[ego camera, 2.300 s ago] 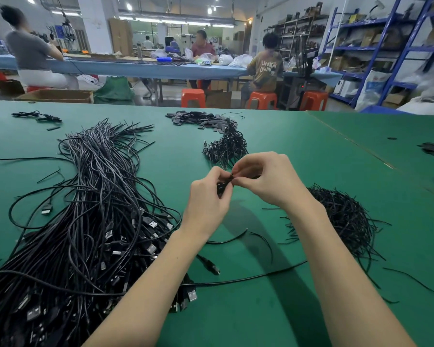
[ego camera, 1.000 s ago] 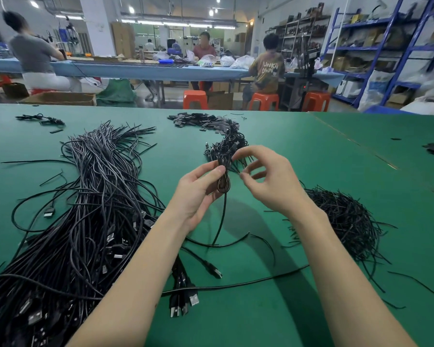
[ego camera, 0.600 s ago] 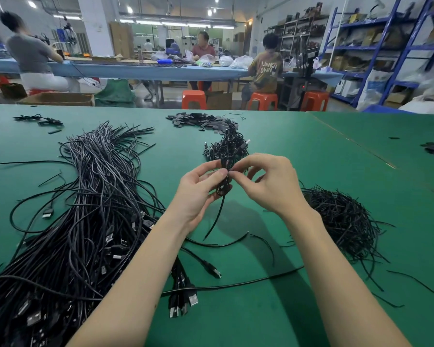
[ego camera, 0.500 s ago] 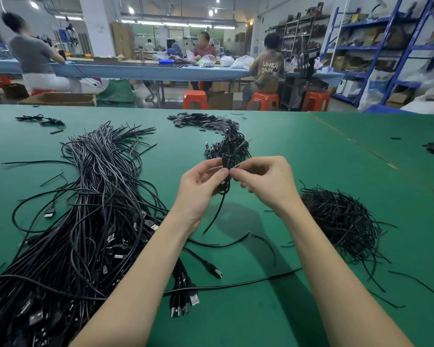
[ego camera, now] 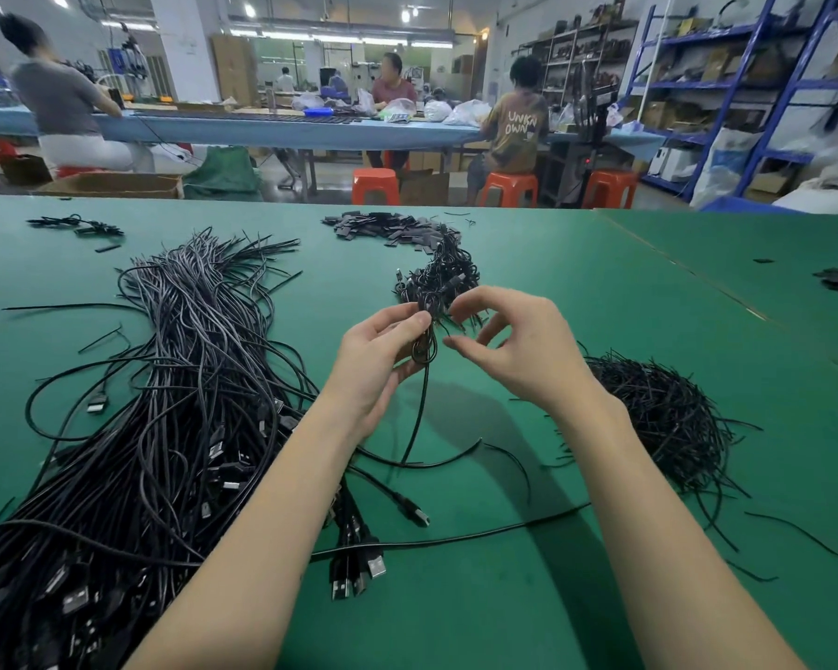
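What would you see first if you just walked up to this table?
Most likely the huge heap of long black USB cables sprawled over the left side of the green table. Next, in the middle, the left hand pinches a small looped black cable, with the right hand close beside it. A bushy pile of thin black wire ties sits to the right.

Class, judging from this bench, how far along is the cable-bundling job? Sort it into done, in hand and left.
Done: a small heap of coiled cables lies beyond the hands. In hand: the left hand pinches one partly wound cable, its tail trailing on the table; the right hand is beside it. Left: the big pile of loose cables, so most of the job likely remains.
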Available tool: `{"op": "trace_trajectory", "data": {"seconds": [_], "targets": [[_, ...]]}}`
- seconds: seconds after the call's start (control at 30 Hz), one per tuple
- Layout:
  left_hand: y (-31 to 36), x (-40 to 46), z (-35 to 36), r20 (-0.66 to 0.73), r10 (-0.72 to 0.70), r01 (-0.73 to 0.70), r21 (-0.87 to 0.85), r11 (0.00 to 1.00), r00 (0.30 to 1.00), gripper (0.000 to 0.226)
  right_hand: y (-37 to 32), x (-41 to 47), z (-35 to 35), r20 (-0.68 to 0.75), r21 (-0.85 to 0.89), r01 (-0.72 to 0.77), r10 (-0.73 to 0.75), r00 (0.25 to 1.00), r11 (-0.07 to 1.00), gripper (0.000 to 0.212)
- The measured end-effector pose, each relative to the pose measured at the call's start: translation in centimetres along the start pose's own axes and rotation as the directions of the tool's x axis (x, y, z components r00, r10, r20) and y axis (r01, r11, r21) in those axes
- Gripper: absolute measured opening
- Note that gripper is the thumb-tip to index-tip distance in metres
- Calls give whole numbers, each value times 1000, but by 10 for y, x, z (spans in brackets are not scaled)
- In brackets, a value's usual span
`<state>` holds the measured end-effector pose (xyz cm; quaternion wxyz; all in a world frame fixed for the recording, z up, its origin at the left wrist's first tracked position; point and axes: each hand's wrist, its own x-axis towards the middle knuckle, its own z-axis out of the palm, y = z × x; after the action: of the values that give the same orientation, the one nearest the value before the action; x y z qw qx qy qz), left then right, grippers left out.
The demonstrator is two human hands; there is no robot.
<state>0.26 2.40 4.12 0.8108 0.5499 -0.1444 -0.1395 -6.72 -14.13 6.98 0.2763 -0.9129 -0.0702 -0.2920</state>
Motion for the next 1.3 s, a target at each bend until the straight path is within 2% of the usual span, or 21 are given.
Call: {"op": "trace_trajectory", "data": {"seconds": [0.17, 0.27, 0.33, 0.4, 0.43, 0.47, 0.5, 0.53, 0.57, 0.6, 0.63, 0.67, 0.7, 0.73, 0.8, 0.83, 0.87, 0.93, 1.0, 1.13, 1.3], "targets": [[-1, 0, -1, 41, -62, 62, 1, 998, 997, 20, 4, 0, -1, -75, -29, 130, -132, 988, 991, 26], [-2, 0, -1, 62, -52, 50, 32, 998, 997, 23, 4, 1, -1, -61, -10, 142, -142, 988, 990, 12], [-3, -1, 0, 57, -16, 13, 41, 999, 998, 20, 2, 1, 3, -97, 43, 96, -91, 991, 994, 8], [-4, -2, 2, 33, 44, -46, 65, 997, 998, 20, -2, 3, 8, -89, 234, -70, 94, 992, 970, 12], [-4, -3, 3, 15, 95, -96, 114, 989, 995, 20, -4, 5, 9, -12, 390, -211, 235, 972, 896, 13], [-5, -3, 3, 5, 159, -158, 177, 971, 987, 19, -5, 7, 10, 124, 552, -376, 372, 920, 745, 12], [-6, -4, 5, 12, 224, -220, 234, 947, 975, 18, -6, 7, 11, 302, 662, -538, 472, 828, 522, 12], [-6, -5, 6, 29, 273, -271, 278, 922, 961, 19, -6, 6, 11, 474, 700, -658, 509, 719, 278, 11], [-6, -6, 9, 44, 305, -304, 303, 903, 951, 20, -5, 5, 12, 599, 696, -715, 494, 630, 66, 11], [-6, -6, 10, 47, 326, -324, 317, 891, 944, 21, -4, 4, 13, 668, 690, -718, 461, 584, -92, 12], [-6, -6, 9, 39, 340, -333, 325, 885, 940, 21, -5, 4, 16, 695, 690, -700, 435, 572, -183, 13], [-7, -5, 8, 20, 342, -329, 329, 885, 940, 20, -6, 4, 18, 686, 702, -690, 432, 586, -178, 13], [-7, -3, 7, -2, 325, -307, 320, 896, 946, 18, -7, 4, 19, 622, 730, -682, 459, 635, -46, 11], [-7, -2, 5, -21, 284, -265, 295, 918, 959, 16, -8, 5, 20, 497, 738, -647, 492, 715, 194, 9], [-6, 0, 1, -46, 170, -156, 221, 963, 984, 20, -9, 5, 18, 164, 545, -443, 428, 889, 712, 8], [-5, 0, 0, -46, 118, -108, 187, 976, 992, 22, -7, 5, 16, 54, 396, -304, 309, 950, 866, 14], [-5, 1, -1, -37, 78, -71, 156, 985, 996, 19, -4, 4, 13, 18, 277, -174, 176, 984, 945, 25], [-3, 0, 0, -10, 20, -19, 86, 996, 1000, 10, 0, 2, 7, 33, 100, -1, -2, 999, 995, 45], [-1, -1, 0, 0, -3, 3, 56, 998, 1000, 10, 2, 2, 3, 10, 18, 67, -67, 998, 998, 48], [-2, -1, 0, 39, -16, 13, 89, 996, 999, 20, 2, 3, 3, -33, 30, 109, -108, 994, 994, 19], [-7, -2, 2, -1, 38, -37, 135, 990, 999, 26, 1, 2, 5, -101, -4, 65, -65, 993, 998, 7]]}}
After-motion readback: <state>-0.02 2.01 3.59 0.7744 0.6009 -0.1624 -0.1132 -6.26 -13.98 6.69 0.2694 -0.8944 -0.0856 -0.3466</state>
